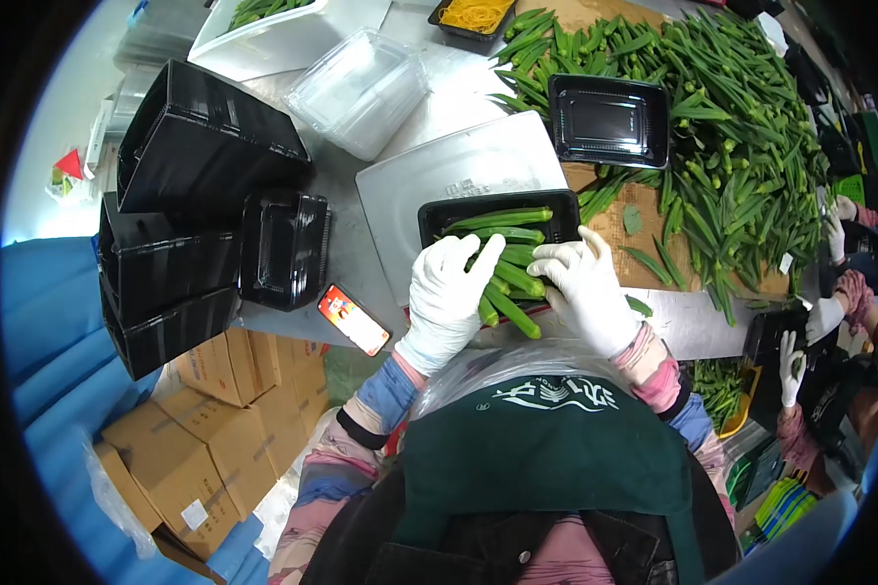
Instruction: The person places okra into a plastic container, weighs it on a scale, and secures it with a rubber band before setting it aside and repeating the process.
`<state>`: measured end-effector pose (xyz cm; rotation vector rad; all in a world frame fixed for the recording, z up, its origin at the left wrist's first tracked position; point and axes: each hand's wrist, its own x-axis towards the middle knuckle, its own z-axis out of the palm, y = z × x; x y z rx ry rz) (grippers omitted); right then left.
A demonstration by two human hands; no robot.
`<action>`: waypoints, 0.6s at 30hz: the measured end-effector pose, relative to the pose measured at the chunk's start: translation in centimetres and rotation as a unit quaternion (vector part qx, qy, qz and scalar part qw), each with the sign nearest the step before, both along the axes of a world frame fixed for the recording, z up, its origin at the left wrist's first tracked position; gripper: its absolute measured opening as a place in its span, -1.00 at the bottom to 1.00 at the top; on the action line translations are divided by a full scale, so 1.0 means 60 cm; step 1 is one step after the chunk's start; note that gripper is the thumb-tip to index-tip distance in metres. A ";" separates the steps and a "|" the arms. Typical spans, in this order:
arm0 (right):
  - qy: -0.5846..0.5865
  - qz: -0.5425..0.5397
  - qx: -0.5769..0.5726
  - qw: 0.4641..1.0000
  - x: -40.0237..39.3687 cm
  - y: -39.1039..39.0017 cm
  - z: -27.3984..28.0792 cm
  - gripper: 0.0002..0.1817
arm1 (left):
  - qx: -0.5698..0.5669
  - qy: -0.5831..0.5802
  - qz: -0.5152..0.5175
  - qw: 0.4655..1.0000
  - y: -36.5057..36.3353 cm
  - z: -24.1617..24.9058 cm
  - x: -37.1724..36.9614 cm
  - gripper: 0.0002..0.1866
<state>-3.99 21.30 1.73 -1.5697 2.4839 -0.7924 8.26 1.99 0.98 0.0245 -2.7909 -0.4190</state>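
Observation:
My left hand [451, 292], in a white glove, is closed around the left side of a bunch of okra [517, 280]. From the right, my right hand [583, 291], also gloved, presses its bent fingers against the same pods. The bunch lies over the near part of a black plastic tray [568, 207], with some pod ends pointing towards me past its near edge. Several pods lie farther back in the tray. Beneath the tray is a silver weighing platform [410, 185].
A big okra pile [741, 166] covers cardboard at the right, with an empty black tray [610, 122] at its edge. Stacked black trays [205, 146], clear containers [361, 93] and a phone [353, 320] are at the left. Co-workers' gloved hands [792, 366] show far right.

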 end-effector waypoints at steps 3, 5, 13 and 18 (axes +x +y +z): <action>-0.029 0.017 0.004 0.999 0.014 0.012 0.011 -0.64 | 0.004 0.017 -0.003 1.000 -0.001 -0.005 -0.002 -0.41; -0.048 0.020 0.007 0.999 0.020 0.015 0.016 -0.60 | 0.013 0.014 -0.006 1.000 -0.002 -0.009 -0.001 -0.43; -0.043 -0.023 -0.086 0.995 -0.009 0.008 -0.026 -0.60 | 0.033 -0.005 -0.051 0.998 -0.012 0.030 -0.012 -0.24; 0.017 -0.170 -0.142 0.975 -0.048 -0.015 -0.013 -0.69 | 0.076 -0.090 -0.091 0.989 -0.031 0.036 -0.048 -0.04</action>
